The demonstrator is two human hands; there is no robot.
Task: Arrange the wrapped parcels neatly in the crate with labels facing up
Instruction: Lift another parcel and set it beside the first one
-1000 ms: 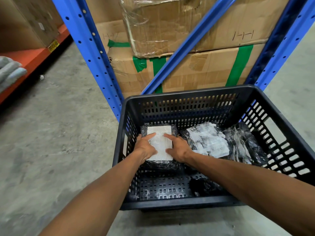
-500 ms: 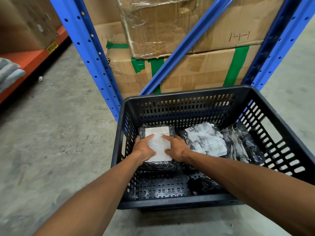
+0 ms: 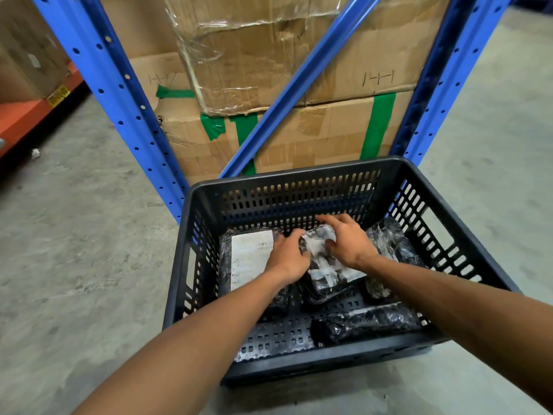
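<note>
Both hands, left hand [image 3: 287, 256] and right hand [image 3: 347, 244], grasp the middle parcel [image 3: 326, 271], labelled parcel [image 3: 251, 262] at nine o'clock.

The crate [image 3: 299, 202] is black with a slotted grid pattern. The parcels are wrapped in glossy black film: the left parcel [image 3: 251, 262] carries a white label with dark print, the middle parcel [image 3: 326, 274] a crinkled white-and-black one. The rack posts [image 3: 113, 94] are blue with round holes. The cartons [image 3: 329, 130] are brown with green tape. The floor [image 3: 74, 250] is mottled grey.
</note>
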